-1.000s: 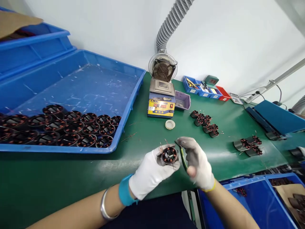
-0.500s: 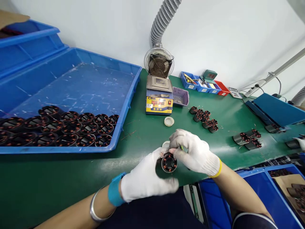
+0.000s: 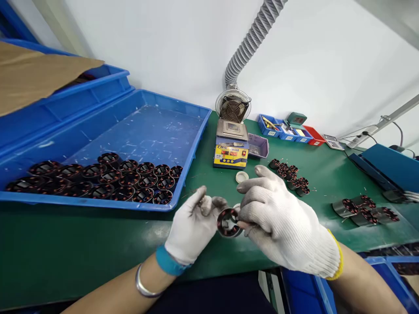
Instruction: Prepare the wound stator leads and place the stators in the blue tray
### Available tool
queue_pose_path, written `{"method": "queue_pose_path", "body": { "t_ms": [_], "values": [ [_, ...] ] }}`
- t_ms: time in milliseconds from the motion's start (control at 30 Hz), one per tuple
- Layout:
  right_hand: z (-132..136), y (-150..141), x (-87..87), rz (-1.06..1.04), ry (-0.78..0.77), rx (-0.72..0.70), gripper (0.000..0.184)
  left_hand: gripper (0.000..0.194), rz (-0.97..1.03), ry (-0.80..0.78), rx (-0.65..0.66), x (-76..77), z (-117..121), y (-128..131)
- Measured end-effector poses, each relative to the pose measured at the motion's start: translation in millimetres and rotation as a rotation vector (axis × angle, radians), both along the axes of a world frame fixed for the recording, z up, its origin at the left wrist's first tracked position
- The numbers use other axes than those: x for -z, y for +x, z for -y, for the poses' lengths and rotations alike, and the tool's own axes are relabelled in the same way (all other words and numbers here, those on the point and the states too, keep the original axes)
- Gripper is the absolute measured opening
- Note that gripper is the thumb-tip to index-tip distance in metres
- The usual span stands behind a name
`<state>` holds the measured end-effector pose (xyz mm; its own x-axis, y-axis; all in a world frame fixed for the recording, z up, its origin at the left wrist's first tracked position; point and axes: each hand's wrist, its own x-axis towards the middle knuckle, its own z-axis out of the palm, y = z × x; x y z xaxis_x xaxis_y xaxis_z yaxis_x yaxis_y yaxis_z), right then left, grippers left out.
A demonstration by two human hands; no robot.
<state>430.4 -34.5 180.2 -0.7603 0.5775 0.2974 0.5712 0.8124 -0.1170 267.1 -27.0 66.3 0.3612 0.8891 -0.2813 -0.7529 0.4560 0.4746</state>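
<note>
Between my gloved hands is a motor stator (image 3: 222, 222), a dark metal ring with copper windings inside and its opening facing me. My right hand (image 3: 281, 218) pinches the ring's right rim between thumb and fingers. At the ring's left side is my left hand (image 3: 196, 222), palm up, its fingers loosely curled and apart; whether its fingertips touch the ring is hard to see. A small round white lid or dish (image 3: 242, 177) lies behind the hands, and a second pale round piece is mostly hidden behind the stator.
A blue tray (image 3: 193, 150) at left holds rows of stators. A yellow-and-blue solder pot (image 3: 231, 152) stands behind, under a fan with a duct hose (image 3: 255, 37). Small stators (image 3: 291, 174) and larger ones (image 3: 363, 211) stand in groups at right, near small parts bins (image 3: 284, 131).
The view has shifted. The stator, earlier at my left hand with my right fingers at its top, is now pinched by my right hand. Another stator has joined the larger group at right.
</note>
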Motion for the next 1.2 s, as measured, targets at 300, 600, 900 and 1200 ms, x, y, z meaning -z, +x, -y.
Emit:
{"method": "queue_pose_path", "body": {
  "t_ms": [300,600,900,1200],
  "values": [
    [-3,-4,-3.8,-0.018,-0.017,-0.002,0.004,0.029,-0.034,0.100,0.363,-2.6,7,-3],
    [-8,-12,-4.3,-0.069,-0.068,-0.041,0.005,0.033,-0.075,0.027,0.272,13.8,12,-4],
    [-14,20,29.4,-0.705,-0.248,0.235,0.011,0.041,-0.545,0.241,-0.207,0.7,7,-1],
    [4,-16,124.3,-0.692,-0.137,0.406,0.053,0.042,-0.689,0.194,-0.358,-2.7,-9,14]
  ]
}}
